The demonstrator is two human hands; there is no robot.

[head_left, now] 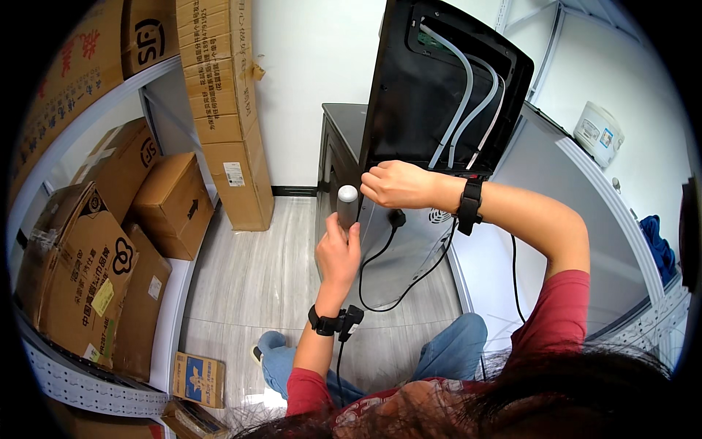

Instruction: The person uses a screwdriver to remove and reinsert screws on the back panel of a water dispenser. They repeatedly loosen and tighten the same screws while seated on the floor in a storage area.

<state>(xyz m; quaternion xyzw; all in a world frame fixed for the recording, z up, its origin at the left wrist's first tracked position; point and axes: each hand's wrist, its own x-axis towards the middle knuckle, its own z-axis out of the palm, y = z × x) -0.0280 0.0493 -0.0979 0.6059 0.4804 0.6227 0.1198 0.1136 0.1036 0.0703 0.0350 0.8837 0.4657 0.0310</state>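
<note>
My left hand (pixel 339 256) is wrapped around a grey cylinder with a rounded white end (pixel 347 201), held upright; its lower part is hidden in the fingers. Just to the right, my right hand (pixel 398 184) is closed, knuckles up, beside the edge of a tall black appliance (pixel 386 110). Whatever its fingers pinch, if anything, is hidden. The appliance's black upper part shows its hollow inner side, with pale hoses (pixel 468 84) running down it. Below my right forearm is its grey metal panel (pixel 391 267), with a round vent and a black cord (pixel 395 308).
Cardboard boxes (pixel 172 201) fill the metal shelving on the left. A tall carton (pixel 227 132) stands against the back wall. To the right are a grey panel (pixel 578 212), a white round-bodied container (pixel 598 135) and blue cloth (pixel 658 245). A small box (pixel 198 380) lies at lower left.
</note>
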